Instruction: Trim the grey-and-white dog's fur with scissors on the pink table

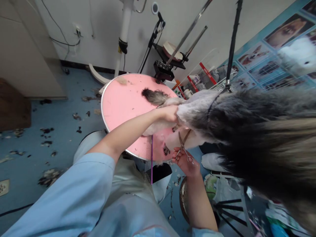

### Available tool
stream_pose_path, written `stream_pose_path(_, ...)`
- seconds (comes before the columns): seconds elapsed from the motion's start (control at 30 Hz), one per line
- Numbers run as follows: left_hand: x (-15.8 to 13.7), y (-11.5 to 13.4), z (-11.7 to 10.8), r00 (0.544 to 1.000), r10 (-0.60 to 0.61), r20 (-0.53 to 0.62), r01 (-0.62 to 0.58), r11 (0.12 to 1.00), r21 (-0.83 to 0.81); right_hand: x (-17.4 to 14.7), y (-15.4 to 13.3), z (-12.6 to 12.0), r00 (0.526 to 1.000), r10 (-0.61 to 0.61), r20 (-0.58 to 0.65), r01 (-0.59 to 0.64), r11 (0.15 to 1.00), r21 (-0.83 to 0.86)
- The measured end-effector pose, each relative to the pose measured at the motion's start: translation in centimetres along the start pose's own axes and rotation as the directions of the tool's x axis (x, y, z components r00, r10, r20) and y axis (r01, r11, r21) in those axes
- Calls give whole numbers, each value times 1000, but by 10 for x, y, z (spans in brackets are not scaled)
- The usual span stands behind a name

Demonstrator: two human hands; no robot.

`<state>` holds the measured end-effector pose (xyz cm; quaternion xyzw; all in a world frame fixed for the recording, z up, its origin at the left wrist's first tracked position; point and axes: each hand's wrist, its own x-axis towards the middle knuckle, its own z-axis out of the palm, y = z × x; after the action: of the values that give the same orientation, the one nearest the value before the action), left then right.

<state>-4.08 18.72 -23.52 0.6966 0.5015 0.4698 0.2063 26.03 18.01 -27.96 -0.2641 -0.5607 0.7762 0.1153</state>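
A dog [197, 108] with grey, black and white fur stands over the round pink table [118, 108], its longer dark coat filling the right side. My left hand [171, 113] reaches across the table and presses against the dog's pale fur; its fingers pass out of sight there. In my right hand [186, 162] is a pair of scissors [182, 144], blades spread, beside a pale trimmed leg [190, 139]. A purple-backed comb [152, 158] with fine metal teeth crosses the table's near edge, close to my clothing.
A black strap [232, 49] hangs from above to a loop around the dog. Behind the table stand a metal pole [187, 33] and a shelf of bottles [197, 80]. Fur clumps [50, 177] litter the blue floor; a stool [229, 205] stands lower right.
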Motion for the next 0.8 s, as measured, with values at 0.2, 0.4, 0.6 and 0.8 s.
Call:
stream_pose_path(0.2,-3,-3,3,1000,17,14,-17,1000,11,0,7,-14,998,53,14,-53,998,16)
stream_pose_path(0.4,-5,4,-1,1000,2,13,-2,1000,24,1,17,-18,993,108,48,-110,992,62)
stream_pose_path(0.6,-7,7,-3,1000,13,23,-13,1000,-3,6,21,-9,990,102,98,-110,991,75)
stream_pose_path(0.8,-8,7,-3,1000,-19,19,18,999,43,7,25,-8,984,152,89,-158,985,70)
